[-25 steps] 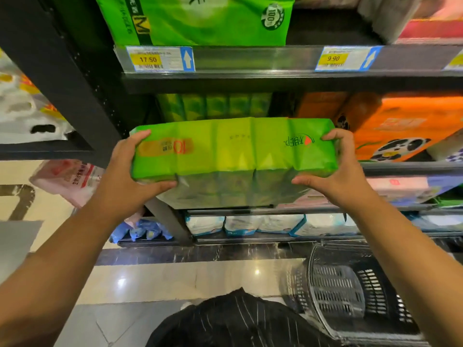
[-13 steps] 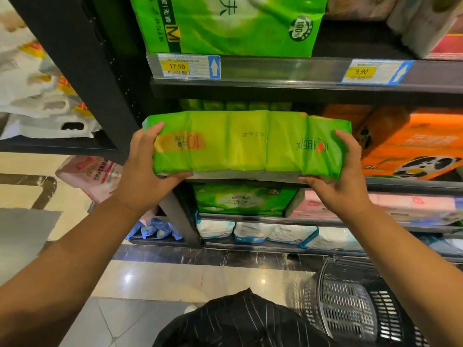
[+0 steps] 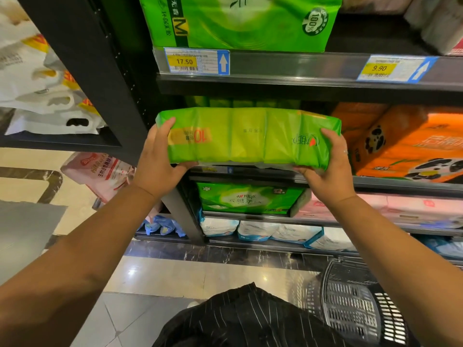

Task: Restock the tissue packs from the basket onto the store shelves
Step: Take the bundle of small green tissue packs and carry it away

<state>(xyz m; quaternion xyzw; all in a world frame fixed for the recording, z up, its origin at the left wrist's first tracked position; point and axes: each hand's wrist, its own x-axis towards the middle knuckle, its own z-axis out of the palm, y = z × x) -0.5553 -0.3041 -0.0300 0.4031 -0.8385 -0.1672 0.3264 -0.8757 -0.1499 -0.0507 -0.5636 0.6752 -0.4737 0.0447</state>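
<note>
Change noted: over the last second the green tissue pack [image 3: 250, 136] has been lifted and levelled, from a tilted carry in front of the lower rail to the mouth of the middle shelf [image 3: 390, 182]. The left hand [image 3: 156, 156] grips the pack's left end, fingers [image 3: 164, 126] curled over the end face and thumb tucked beneath the near edge. The pack lies lengthwise between both hands, its lower edge just above the shelf's front lip. As far as can be told, it is not yet resting inside. A row of like green packs [image 3: 240, 103] shows behind it, further in. The right hand [image 3: 328, 166] holds the right end in the same manner, fingers wrapped over and thumb underneath. Assessment: placement is under way and near completion; a forward push remains. Surroundings, left to right: white carrier bags [image 3: 37, 96] on a neighbouring shelf, a black upright [image 3: 100, 71], price tags [image 3: 193, 61] reading 17.50 and 9.90 on the rail overhead, and orange packs [image 3: 406, 144] just right of the slot. Further tissue stock sits on the lower shelves. The floor [image 3: 175, 274] is polished tile. The black basket [image 3: 355, 304] stands near right, contents not discernible.
</note>
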